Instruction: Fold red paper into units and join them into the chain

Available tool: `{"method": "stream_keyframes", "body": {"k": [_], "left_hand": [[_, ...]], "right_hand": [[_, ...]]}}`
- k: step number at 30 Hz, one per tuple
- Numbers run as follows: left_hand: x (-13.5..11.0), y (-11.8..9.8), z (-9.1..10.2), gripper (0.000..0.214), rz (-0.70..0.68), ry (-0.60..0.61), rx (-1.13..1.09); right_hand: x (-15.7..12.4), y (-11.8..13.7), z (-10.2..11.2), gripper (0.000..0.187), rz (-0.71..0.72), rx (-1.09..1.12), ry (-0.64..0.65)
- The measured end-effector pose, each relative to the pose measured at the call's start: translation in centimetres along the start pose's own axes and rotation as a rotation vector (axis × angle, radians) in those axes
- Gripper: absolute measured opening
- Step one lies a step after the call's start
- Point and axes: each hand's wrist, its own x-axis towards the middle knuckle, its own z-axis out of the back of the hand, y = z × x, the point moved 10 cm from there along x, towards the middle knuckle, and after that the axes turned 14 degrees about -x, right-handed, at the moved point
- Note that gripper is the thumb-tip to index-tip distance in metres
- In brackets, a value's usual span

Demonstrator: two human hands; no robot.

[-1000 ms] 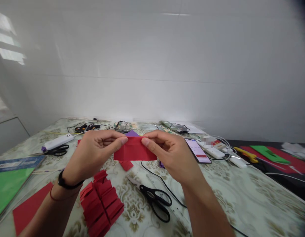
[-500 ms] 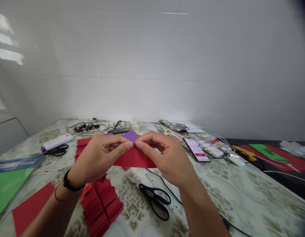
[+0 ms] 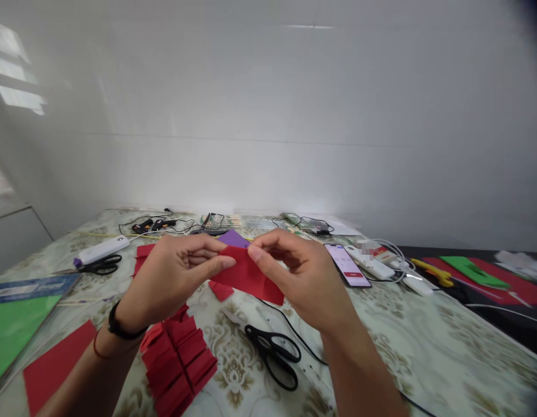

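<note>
Between my two hands a piece of red paper point(image 3: 251, 277) is held up over the table, with a folded edge along its top. My left hand point(image 3: 175, 275) pinches its upper left end between thumb and fingers. At its upper right, my right hand point(image 3: 294, 275) pinches the same edge. Behind it shows purple paper point(image 3: 232, 238), partly hidden. Below my left hand lie stacked folded red paper pieces point(image 3: 179, 362). Black-handled scissors point(image 3: 272, 350) rest on the table under the held paper, blades partly open.
On the left are a red sheet point(image 3: 58, 365), a green paper pack point(image 3: 21, 324), another pair of scissors point(image 3: 101, 264) and a white glue tube point(image 3: 103, 250). Glue guns point(image 3: 153, 225) lie at the back. A phone point(image 3: 347, 264), a power strip point(image 3: 370, 263) and yellow-handled scissors point(image 3: 433, 271) are rightward.
The red paper has tilted, its right end now hanging lower between my hands. My right hand has shifted slightly right, widening the gap between my fingertips.
</note>
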Motion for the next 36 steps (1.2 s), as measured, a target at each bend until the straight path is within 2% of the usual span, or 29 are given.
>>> {"method": "stream_keyframes", "body": {"k": [5, 10, 15, 20, 24, 27, 31, 36], "left_hand": [[-0.2, -1.1, -0.5, 0.009, -0.083, 0.027, 0.079], [-0.5, -2.7, -0.4, 0.011, -0.196, -0.002, 0.202], [-0.5, -3.0, -0.8, 0.015, -0.205, 0.029, 0.231], [-0.4, -2.6, -1.2, 0.014, -0.175, 0.062, 0.192], [-0.5, -2.7, 0.3, 0.011, -0.189, -0.049, 0.191], [-0.5, -2.1, 1.5, 0.011, -0.141, -0.129, 0.151], [-0.1, -1.3, 1.4, 0.012, -0.077, -0.089, 0.091], [0.0, -1.6, 1.2, 0.016, -0.1, -0.08, 0.086]], "right_hand": [[0.1, 1.1, -0.2, 0.007, 0.067, -0.049, 0.042], [0.1, 1.6, 0.1, 0.01, 0.104, -0.102, -0.016], [0.0, 1.8, -0.6, 0.01, 0.108, -0.084, 0.033], [-0.1, 2.1, -0.4, 0.013, 0.145, -0.086, -0.013], [0.1, 0.4, -0.3, 0.006, 0.025, 0.048, -0.029], [0.1, -1.5, -0.4, 0.011, -0.114, 0.133, -0.022], [0.1, -2.1, -0.2, 0.014, -0.17, 0.134, -0.016], [0.2, -1.8, -0.2, 0.016, -0.145, 0.127, -0.008]]}}
